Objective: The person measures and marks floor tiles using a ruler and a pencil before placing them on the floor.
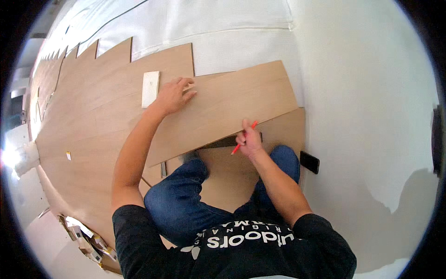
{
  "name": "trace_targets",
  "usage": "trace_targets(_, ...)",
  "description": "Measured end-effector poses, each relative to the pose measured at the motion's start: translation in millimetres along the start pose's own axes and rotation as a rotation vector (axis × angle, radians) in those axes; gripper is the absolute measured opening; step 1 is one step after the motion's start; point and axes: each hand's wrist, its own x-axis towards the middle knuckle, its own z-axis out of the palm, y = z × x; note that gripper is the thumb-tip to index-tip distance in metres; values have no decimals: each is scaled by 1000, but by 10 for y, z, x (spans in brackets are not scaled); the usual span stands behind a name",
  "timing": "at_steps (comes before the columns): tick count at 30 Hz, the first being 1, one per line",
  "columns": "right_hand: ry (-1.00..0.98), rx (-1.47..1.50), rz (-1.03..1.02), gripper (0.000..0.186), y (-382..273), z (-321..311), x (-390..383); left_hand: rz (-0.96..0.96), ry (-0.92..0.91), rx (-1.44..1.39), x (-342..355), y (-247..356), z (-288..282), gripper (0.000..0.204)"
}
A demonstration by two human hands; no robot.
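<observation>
Faces wood-look plank flooring (pixel 93 116) with a stepped edge, with white sheet underlay (pixel 232 51) spread beyond and a white wall (pixel 362 93) along the right, a black smartphone (pixel 310 162) near its foot. Has a loose wood-look plank (pixel 227 104) aslant before jeans-clad legs (pixel 186 197), its upper left part beneath a released, loosely curled left grip (pixel 174 96), just beside a white block (pixel 150 89). Grasps a red pencil (pixel 236 149) in the right grip (pixel 251 141), at the plank's lower edge.
</observation>
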Motion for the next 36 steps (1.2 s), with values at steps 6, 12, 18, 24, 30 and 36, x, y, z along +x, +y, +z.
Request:
trace_targets(6, 192, 90, -127, 28, -490, -670, 576, -485, 237, 109, -209, -1606, 907, 72)
trace_targets(12, 306, 38, -171, 31, -374, -872, 890, -681, 6, -1157, -39, -1897, 1591, 72)
trace_targets(18, 221, -8, -213, 26, -523, -952, 995, -444, -25, -586, 292, -1961, 1943, 67)
trace_targets(24, 408, -103, -236, 26, -567, -796, 1070, -488, -11, -594, 440, -2005, 1988, 67)
trace_targets(30, 470, -124, -269, 26, -544, -684, 1056, -444, 18, -414, 469, -1990, 1970, 74)
trace_targets(36, 410, -54, -298, 25, -598, -882, 1033, -459, -198, -284, 682, -1774, 1790, 74)
